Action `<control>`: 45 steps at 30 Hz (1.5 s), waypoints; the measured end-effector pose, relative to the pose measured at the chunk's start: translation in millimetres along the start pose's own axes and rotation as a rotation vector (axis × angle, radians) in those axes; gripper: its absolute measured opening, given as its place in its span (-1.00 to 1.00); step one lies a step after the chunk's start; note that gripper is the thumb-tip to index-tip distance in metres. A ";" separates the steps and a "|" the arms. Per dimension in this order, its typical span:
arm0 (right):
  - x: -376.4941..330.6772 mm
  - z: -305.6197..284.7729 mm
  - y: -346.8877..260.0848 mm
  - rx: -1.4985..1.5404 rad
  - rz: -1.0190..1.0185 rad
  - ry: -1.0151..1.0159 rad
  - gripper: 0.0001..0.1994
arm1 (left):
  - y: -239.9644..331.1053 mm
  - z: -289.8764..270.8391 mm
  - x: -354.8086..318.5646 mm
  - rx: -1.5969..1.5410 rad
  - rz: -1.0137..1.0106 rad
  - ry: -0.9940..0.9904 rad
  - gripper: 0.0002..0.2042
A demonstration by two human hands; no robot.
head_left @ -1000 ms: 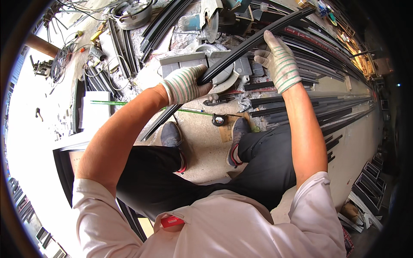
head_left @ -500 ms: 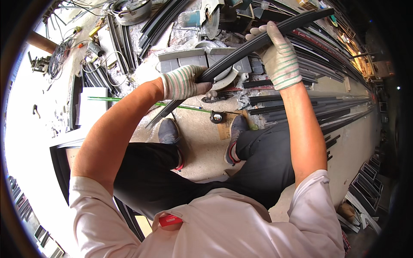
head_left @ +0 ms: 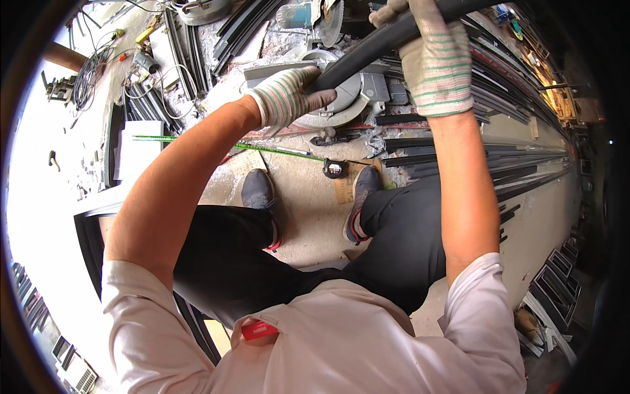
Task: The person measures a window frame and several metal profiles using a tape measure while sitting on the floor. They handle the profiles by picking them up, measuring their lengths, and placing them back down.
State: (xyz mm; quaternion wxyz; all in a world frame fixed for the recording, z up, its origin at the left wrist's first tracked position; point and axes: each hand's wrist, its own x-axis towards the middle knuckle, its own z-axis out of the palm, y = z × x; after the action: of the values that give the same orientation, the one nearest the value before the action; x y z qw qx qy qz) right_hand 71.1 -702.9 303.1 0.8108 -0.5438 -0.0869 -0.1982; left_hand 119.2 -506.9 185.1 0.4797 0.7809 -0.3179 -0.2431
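Note:
Both my hands wear white knit gloves with green stripes. A long black profile bar (head_left: 374, 55) slants up between them, its far end running out at the top of the view. My left hand (head_left: 283, 98) grips the bar's lower left end, thumb stretched along the near side. Higher up, my right hand (head_left: 434, 62) is wrapped around the bar, with its thumb over the top. Beneath the bar stands a mitre saw, whose grey round base (head_left: 344, 108) and toothed blade (head_left: 330, 25) show. By my feet lies a tape measure (head_left: 333, 169), its green blade (head_left: 262, 148) pulled out leftward.
Stacks of dark profiles (head_left: 489, 154) cover the floor at right, and more lie bundled (head_left: 246, 29) beyond the saw. At left are coiled cables (head_left: 92, 82) and a white board (head_left: 139, 148). Several dark frames (head_left: 558, 279) lean at lower right.
Both hands have moved up and away with the bar. Its lower end, which stuck out past my left hand, no longer shows there. More of the saw base is visible.

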 end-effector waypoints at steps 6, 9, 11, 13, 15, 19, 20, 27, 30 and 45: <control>30.4 17.2 -11.5 -0.238 -0.143 -0.101 -0.78 | 7.5 -14.0 -1.2 0.046 -0.066 0.116 -0.43; 47.6 38.0 -14.8 -0.250 -0.135 -0.189 -0.74 | -19.5 -18.0 0.3 0.126 -0.039 0.184 -0.45; 59.4 42.3 -13.2 -0.473 -0.115 -0.159 -0.73 | -24.2 -18.4 0.7 0.165 -0.054 0.183 -0.44; 76.1 39.8 9.2 -0.378 -0.162 -0.185 -0.79 | -33.5 -21.5 -0.5 0.212 -0.071 0.186 -0.44; 91.8 32.5 3.7 -0.372 -0.162 -0.215 -0.85 | -24.1 -10.7 19.6 0.177 -0.027 0.181 -0.44; 93.3 28.9 68.2 -0.364 -0.005 -0.173 -0.88 | -49.1 -24.3 5.4 0.184 -0.148 0.180 -0.44; 89.1 31.4 66.4 -0.663 -0.020 -0.087 -0.86 | -51.9 -26.8 5.9 0.200 -0.151 0.186 -0.44; 79.5 -11.6 119.8 -0.737 0.009 -0.237 -0.80 | -59.7 -27.3 9.8 0.182 -0.175 0.178 -0.46; 83.0 -10.9 113.7 -0.810 0.054 -0.281 -0.80 | -62.5 -29.9 9.2 0.145 -0.205 0.180 -0.48; 79.6 -9.1 95.2 -1.119 0.128 -0.353 -0.68 | -67.3 -38.6 2.9 0.077 -0.376 0.100 -0.55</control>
State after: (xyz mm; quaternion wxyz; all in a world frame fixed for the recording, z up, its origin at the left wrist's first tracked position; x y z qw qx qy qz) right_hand 182.2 -697.9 247.2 0.3842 -0.9179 -0.0697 -0.0710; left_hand 165.3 -463.4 140.4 0.4109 0.8552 -0.1515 -0.2771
